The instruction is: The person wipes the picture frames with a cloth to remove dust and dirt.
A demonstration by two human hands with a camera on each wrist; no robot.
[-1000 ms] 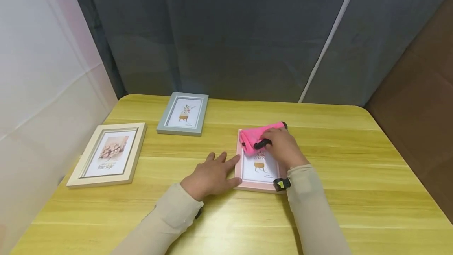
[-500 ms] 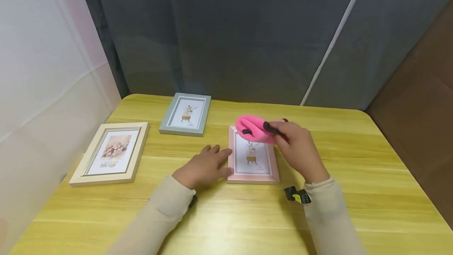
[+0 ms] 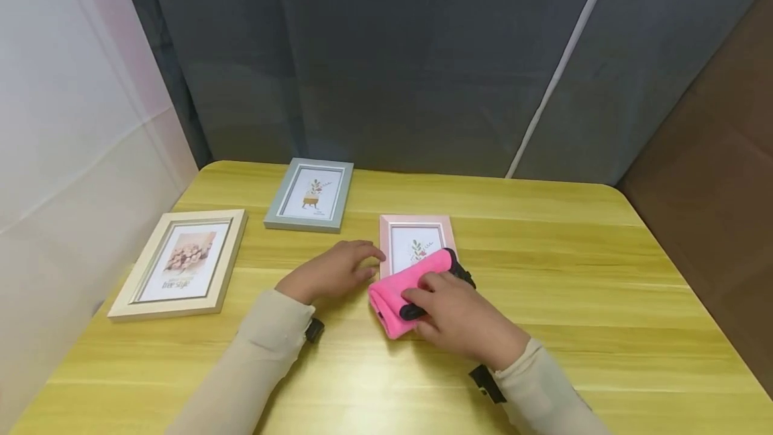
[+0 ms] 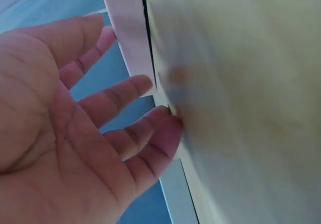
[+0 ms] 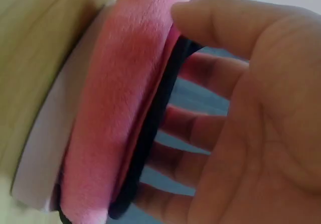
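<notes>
A photo frame with a pink border (image 3: 417, 237) lies flat on the table. Across its lower part is a folded bright pink cloth (image 3: 398, 294) with black edging. My right hand (image 3: 465, 317) grips this cloth from above; in the right wrist view the thumb and fingers are on the black-edged side of the cloth (image 5: 110, 108), with the frame's pale side (image 5: 57, 128) beneath. My left hand (image 3: 332, 270) is at the frame's left edge, fingers loosely bent. Seen from the left wrist, its fingertips meet the frame's border (image 4: 133, 38) near one corner.
A grey-blue photo frame (image 3: 344, 197) lies toward the back of the wooden table (image 3: 574, 274). At the left is a larger cream photo frame (image 3: 226, 280). A dark curtain (image 3: 392, 59) hangs behind the table, with a white sheet (image 3: 78, 119) at the left.
My right hand lifted the cloth off the frame's top part, then brought it down over the lower part. The pink frame has shifted left, my left hand staying at its left side.
</notes>
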